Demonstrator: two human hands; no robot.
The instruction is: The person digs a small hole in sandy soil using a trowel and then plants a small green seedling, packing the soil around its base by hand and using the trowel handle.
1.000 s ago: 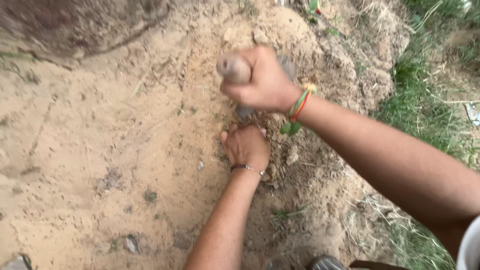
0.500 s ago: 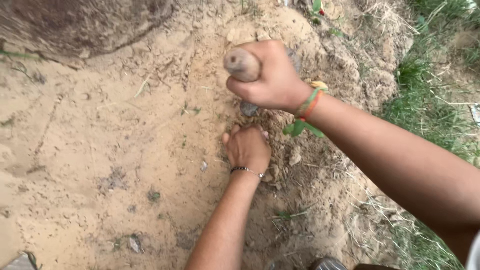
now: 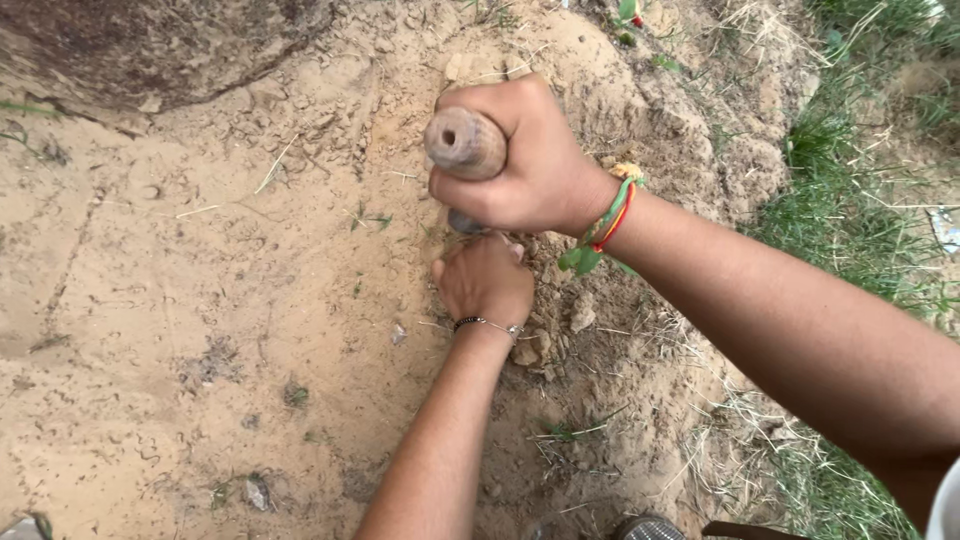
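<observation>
Fingers of the right hand (image 3: 530, 160) grip a wooden tool handle (image 3: 464, 142) above the dirt (image 3: 250, 300). The left hand (image 3: 485, 282) presses the soil just below, curled. Best to dig slowly, away from it.

A single head-worn camera looks steeply down from just above the person's own arms, close to the sandy ground (image 3: 200, 300). The right hand (image 3: 520, 160) and left hand (image 3: 485, 280) sit near the centre; grass (image 3: 850, 200) borders the right edge.
</observation>
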